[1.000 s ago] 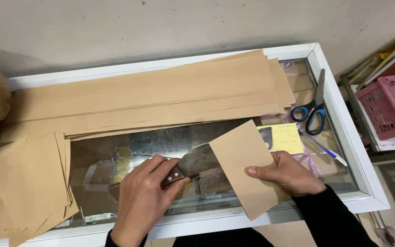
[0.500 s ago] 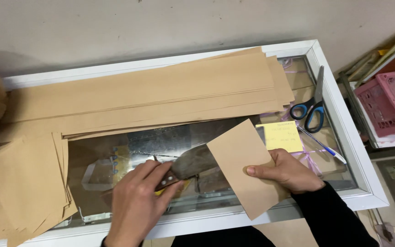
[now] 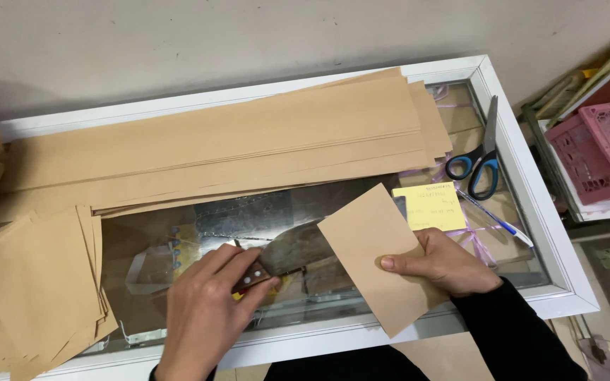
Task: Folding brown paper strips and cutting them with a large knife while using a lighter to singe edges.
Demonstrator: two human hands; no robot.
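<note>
On the bench (image 3: 531, 212) your left hand (image 3: 202, 314) fingers grip one knife (image 3: 284, 255), right hand (image 3: 446, 264) fingers pinch one paper sheet (image 3: 375, 254) hiding the blade tip, one pair of scissors (image 3: 478, 155) nearby.

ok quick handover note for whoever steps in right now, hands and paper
Left hand grips the handle of a wide-bladed knife, blade tucked under the folded brown sheet.
Right hand pins that sheet on the glass counter.
Done: cut pieces stacked at the left.
Left: this sheet not yet cut through; long brown strips wait behind. Scissors lie unused at the right.
</note>
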